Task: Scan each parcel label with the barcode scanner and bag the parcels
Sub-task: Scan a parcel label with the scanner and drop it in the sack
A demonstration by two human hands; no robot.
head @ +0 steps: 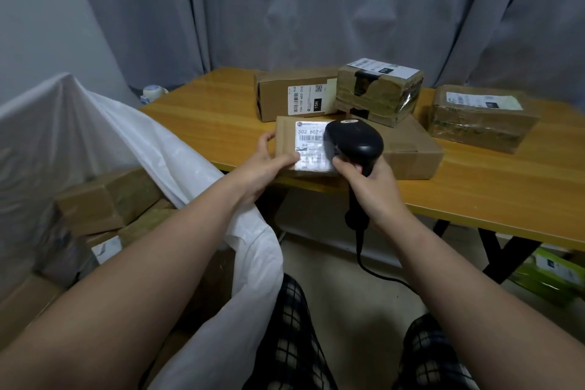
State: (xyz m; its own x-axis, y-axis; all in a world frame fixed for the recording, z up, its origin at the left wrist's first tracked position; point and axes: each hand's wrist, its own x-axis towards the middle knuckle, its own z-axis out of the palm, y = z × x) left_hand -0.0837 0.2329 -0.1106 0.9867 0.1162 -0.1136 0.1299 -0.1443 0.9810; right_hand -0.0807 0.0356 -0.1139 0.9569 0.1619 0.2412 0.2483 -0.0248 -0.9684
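The parcel, a small flat carton, is held at the near edge of the worktop; whether it rests there or is lifted clear cannot be told. It is gripped at its left side by the left hand, the thumb laid across the label; the barcode scanner is grasped by its handle in the right hand, and its head is held close over the label's right part.

The scan would probably be served best if the scanner were drawn back a little, so that the whole barcode is taken in; the carton should be kept still, and the thumb kept off the bars.

The labelled face is turned up towards the wearer; its print reads upright; the label's long axis runs from near to far. The carton's own long axis cannot be settled, its right side being hidden. The white bag stands open at the left.
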